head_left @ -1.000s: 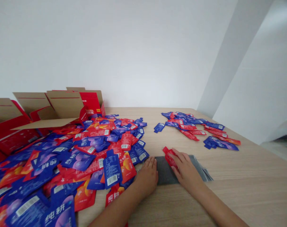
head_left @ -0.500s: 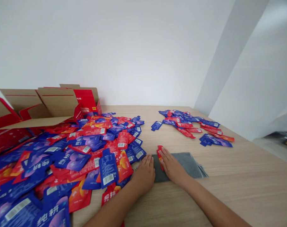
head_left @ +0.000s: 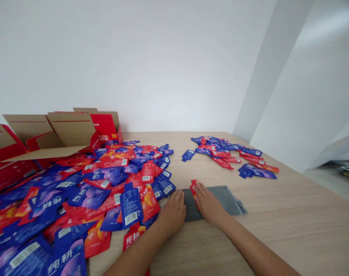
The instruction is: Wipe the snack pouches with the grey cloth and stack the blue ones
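Note:
A dark grey cloth [head_left: 224, 197], folded in layers, lies flat on the wooden table. On its left end rests my left hand [head_left: 173, 209], palm down with the fingers extended. My right hand [head_left: 207, 203] lies flat over a red pouch [head_left: 194, 183] on the middle of the cloth. Only the pouch's top and left edge show; the rest is under the fingers. Just left of my left hand spreads a big heap of blue and red pouches, among them a blue pouch [head_left: 131, 207] with its barcode up.
Open red cardboard boxes [head_left: 105, 128] with brown flaps stand at the back left, behind the heap. A smaller group of blue and red pouches [head_left: 220, 149] lies at the back right of the table [head_left: 301, 222]. A white wall rises behind.
The camera view has shifted slightly. Both hands stay flat in the same places on the cloth and the red pouch.

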Demonstrator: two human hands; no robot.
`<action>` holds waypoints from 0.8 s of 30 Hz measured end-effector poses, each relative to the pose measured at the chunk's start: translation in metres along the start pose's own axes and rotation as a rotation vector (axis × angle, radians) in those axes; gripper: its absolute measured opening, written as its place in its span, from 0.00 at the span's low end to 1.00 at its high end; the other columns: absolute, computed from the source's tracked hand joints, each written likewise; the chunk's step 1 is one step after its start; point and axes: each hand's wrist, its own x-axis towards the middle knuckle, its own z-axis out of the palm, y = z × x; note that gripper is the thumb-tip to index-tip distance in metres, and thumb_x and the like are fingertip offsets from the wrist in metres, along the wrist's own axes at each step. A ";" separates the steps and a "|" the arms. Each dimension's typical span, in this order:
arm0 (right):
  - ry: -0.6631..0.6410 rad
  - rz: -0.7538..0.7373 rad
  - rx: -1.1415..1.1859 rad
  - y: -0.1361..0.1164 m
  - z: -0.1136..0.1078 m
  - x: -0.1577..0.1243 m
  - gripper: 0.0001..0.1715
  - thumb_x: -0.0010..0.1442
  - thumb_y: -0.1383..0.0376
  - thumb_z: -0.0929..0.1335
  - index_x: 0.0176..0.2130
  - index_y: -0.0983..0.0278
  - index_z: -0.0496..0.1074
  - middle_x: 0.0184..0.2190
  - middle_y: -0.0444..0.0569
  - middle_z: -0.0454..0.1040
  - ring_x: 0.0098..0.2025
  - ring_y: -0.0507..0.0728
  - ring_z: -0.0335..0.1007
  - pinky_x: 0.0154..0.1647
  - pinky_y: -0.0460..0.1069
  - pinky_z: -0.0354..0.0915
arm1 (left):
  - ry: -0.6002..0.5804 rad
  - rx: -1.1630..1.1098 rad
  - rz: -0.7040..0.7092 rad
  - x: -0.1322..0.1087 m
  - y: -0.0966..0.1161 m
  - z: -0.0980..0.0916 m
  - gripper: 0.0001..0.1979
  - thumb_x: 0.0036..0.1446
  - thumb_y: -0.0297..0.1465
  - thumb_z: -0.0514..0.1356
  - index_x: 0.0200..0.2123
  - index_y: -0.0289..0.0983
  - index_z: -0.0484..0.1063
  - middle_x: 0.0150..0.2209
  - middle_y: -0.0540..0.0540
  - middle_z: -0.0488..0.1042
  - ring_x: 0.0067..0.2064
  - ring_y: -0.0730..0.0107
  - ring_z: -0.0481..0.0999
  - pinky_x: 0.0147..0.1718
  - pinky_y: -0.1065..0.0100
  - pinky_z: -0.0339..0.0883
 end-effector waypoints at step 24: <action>-0.076 -0.101 0.185 -0.003 -0.002 -0.013 0.29 0.63 0.66 0.56 0.62 0.69 0.51 0.63 0.57 0.51 0.64 0.60 0.43 0.61 0.59 0.52 | -0.043 -0.054 -0.004 0.001 -0.001 -0.001 0.24 0.61 0.27 0.43 0.58 0.22 0.55 0.61 0.31 0.53 0.62 0.55 0.50 0.59 0.57 0.48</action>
